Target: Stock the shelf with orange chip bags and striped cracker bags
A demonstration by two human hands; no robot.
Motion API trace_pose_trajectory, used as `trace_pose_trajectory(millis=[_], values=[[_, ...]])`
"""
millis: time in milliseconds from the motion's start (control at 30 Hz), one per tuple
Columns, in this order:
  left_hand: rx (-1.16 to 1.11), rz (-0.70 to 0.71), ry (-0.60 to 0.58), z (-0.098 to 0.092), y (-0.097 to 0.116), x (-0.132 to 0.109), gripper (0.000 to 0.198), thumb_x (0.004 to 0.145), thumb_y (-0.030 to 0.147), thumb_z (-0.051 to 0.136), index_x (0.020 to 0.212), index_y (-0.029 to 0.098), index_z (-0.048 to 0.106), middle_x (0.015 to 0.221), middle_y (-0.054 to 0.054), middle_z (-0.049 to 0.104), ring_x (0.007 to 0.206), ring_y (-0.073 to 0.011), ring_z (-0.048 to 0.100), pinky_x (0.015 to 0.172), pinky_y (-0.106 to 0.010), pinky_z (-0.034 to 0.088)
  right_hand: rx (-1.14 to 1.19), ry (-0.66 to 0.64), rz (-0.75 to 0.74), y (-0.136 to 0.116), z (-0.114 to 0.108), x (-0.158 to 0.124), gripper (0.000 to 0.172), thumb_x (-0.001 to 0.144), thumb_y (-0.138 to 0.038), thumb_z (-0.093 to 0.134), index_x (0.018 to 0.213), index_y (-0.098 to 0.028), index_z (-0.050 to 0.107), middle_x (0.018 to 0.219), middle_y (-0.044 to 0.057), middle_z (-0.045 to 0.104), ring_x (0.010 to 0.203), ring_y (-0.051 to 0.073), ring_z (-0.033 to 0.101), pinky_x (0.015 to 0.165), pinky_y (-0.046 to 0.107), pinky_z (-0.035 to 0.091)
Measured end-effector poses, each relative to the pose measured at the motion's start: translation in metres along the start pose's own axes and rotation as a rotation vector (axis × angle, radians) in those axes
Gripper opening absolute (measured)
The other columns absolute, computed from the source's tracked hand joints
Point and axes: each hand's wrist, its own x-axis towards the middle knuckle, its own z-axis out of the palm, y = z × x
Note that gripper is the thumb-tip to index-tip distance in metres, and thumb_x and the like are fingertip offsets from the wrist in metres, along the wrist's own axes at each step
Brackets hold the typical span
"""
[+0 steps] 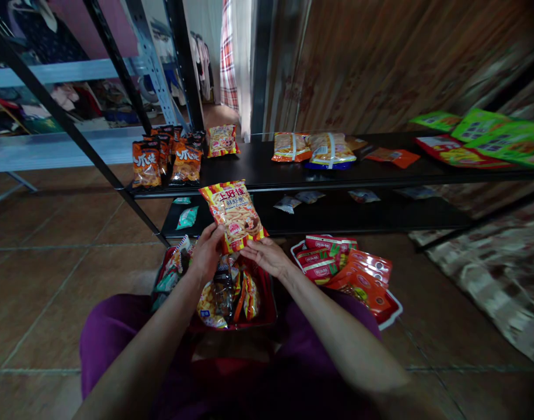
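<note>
Between my two hands is a red-and-yellow bag of prawn crackers [232, 211], its printed front tilted up toward me. My left hand [208, 248] grips its lower left edge, the thumb on the front. At the lower right corner my right hand [267, 255] holds it, fingers partly beneath the bag. Below them a red basket [271, 315] contains several snack bags, some partly covered by my left forearm. A similar bag of prawn crackers [223, 141] lies on the black upper shelf [253, 169], beside several black-and-orange snack bags [187, 161] standing in rows.
Farther right, the shelf bears banded snack packs [331, 149] and green packets [503, 135]. Small packets [288, 203] lie on the lower shelf [337, 216]. A white-rimmed basket [395, 315] with red packets stands by my right knee. Dark shelf posts [96, 154] rise at left.
</note>
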Motion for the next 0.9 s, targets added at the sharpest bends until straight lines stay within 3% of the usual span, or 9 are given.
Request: trace_pose_trajectory(millis=[100, 233, 433, 633, 767, 900], values=[[0.000, -0.014, -0.034, 0.004, -0.006, -0.003, 0.049, 0.062, 0.035, 0.078, 0.106, 0.020, 0.062, 0.095, -0.006, 0.071, 0.084, -0.0197, 0.067, 0.074, -0.032, 0.052, 0.033, 0.020, -0.011, 0.000, 0.001, 0.000, 0.031, 0.052, -0.020, 0.088, 0.069, -0.015, 0.063, 0.071, 0.001, 0.072, 0.070, 0.014, 0.069, 0.078, 0.031, 0.059], [0.016, 0.018, 0.049, 0.010, -0.011, -0.002, 0.048, 0.064, 0.036, 0.076, 0.106, 0.017, 0.062, 0.091, -0.007, 0.071, 0.079, -0.0197, 0.068, 0.073, -0.034, 0.053, 0.030, 0.027, 0.019, 0.003, 0.002, 0.001, 0.034, 0.050, -0.021, 0.089, 0.073, -0.013, 0.065, 0.071, 0.002, 0.072, 0.068, 0.013, 0.069, 0.073, 0.027, 0.059], [0.072, 0.070, 0.046, 0.006, -0.016, -0.001, 0.043, 0.067, 0.039, 0.074, 0.103, 0.016, 0.064, 0.089, -0.005, 0.071, 0.079, -0.0185, 0.067, 0.074, -0.033, 0.052, 0.034, 0.036, 0.022, 0.008, 0.003, 0.003, 0.032, 0.051, -0.020, 0.089, 0.065, -0.013, 0.061, 0.066, 0.000, 0.069, 0.065, 0.014, 0.069, 0.076, 0.030, 0.059], [0.068, 0.107, 0.061, -0.003, -0.019, 0.000, 0.040, 0.069, 0.040, 0.072, 0.101, 0.019, 0.064, 0.095, -0.004, 0.071, 0.094, -0.0176, 0.065, 0.083, -0.032, 0.051, 0.019, -0.044, 0.001, -0.005, 0.002, -0.002, 0.031, 0.060, -0.022, 0.084, 0.084, -0.014, 0.066, 0.083, 0.003, 0.073, 0.082, 0.017, 0.070, 0.089, 0.038, 0.054], [0.057, 0.036, 0.044, -0.006, -0.016, -0.005, 0.043, 0.064, 0.038, 0.076, 0.100, 0.018, 0.066, 0.095, -0.005, 0.072, 0.088, -0.0190, 0.066, 0.079, -0.031, 0.051, -0.001, -0.045, -0.073, -0.028, -0.001, -0.005, 0.042, 0.069, -0.028, 0.078, 0.109, -0.024, 0.064, 0.103, 0.001, 0.072, 0.090, 0.016, 0.069, 0.083, 0.032, 0.055], [0.077, -0.027, 0.015, -0.009, -0.015, -0.010, 0.046, 0.062, 0.038, 0.078, 0.101, 0.017, 0.067, 0.095, -0.005, 0.073, 0.082, -0.0181, 0.067, 0.074, -0.029, 0.052, -0.048, -0.052, -0.095, -0.037, -0.005, -0.005, 0.043, 0.068, -0.027, 0.078, 0.108, -0.019, 0.065, 0.097, 0.004, 0.074, 0.083, 0.015, 0.070, 0.076, 0.025, 0.055]])
